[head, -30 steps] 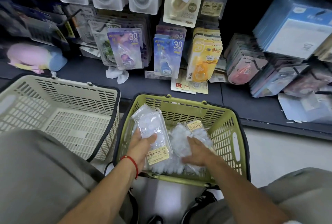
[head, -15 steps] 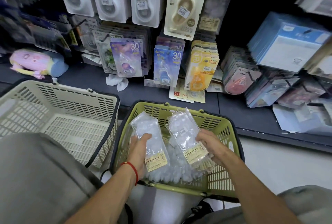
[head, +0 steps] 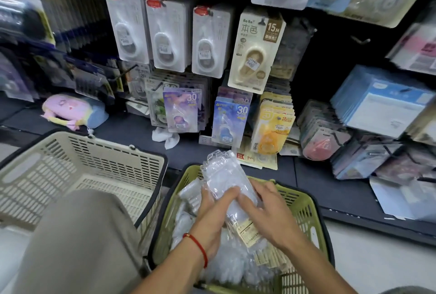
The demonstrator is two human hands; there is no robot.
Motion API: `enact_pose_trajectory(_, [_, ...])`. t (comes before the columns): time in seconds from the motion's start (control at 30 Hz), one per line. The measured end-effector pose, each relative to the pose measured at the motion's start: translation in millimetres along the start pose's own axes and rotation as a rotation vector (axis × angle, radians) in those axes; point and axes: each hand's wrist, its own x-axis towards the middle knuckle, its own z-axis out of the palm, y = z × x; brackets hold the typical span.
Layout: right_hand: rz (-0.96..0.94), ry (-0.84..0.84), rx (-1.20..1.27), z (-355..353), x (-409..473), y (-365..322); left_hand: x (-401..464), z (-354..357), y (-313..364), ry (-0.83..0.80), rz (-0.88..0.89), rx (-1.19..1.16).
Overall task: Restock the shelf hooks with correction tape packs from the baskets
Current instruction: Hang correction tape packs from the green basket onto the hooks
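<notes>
Two hands' grip, left and right, clasps clear packs; count blurred.

from my feed i saw a dark display wall hung with rows of carded stationery. a dark shelf ledge ran beneath it, and a pastel plush toy and a crumpled white tissue lay on it. a pale floor showed at lower right. the lighting was dim and even.
</notes>
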Motion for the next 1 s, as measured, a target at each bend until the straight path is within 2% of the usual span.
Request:
enact_pose_trajectory(0.17, [-0.022,0.272,0.081,-47.5,29.2,-28.5,8.4,29.0,54.0,-0.111,0.204,-0.041])
enact_pose_trajectory(0.33, [-0.113,0.332,0.145,-101.1,60.5,-55.5,26.0,59.4,112.0,-0.184,0.388,0.165])
enact_pose_trajectory(0.5, [-0.18,0.538,0.124,-142.1,96.1,-75.1,46.4,85.4,176.3,-0.073,0.611,0.366])
enact_pose_trajectory(0.57, [-0.178,0.619,0.284,-154.9,105.9,-76.6,53.2,86.0,191.9,-0.02,0.692,0.435])
enact_pose_trajectory(0.67, [-0.176,0.669,0.476,-166.2,113.4,-72.2,59.3,76.9,191.9,0.043,0.733,0.358])
enact_pose_trajectory(0.8, [-0.149,0.658,0.487,-166.3,116.6,-73.0,61.8,67.2,173.7,0.042,0.689,0.248])
enact_pose_trajectory(1.0, [-0.18,0.609,0.53,-160.5,117.2,-81.6,65.5,63.1,170.6,0.053,0.694,0.244])
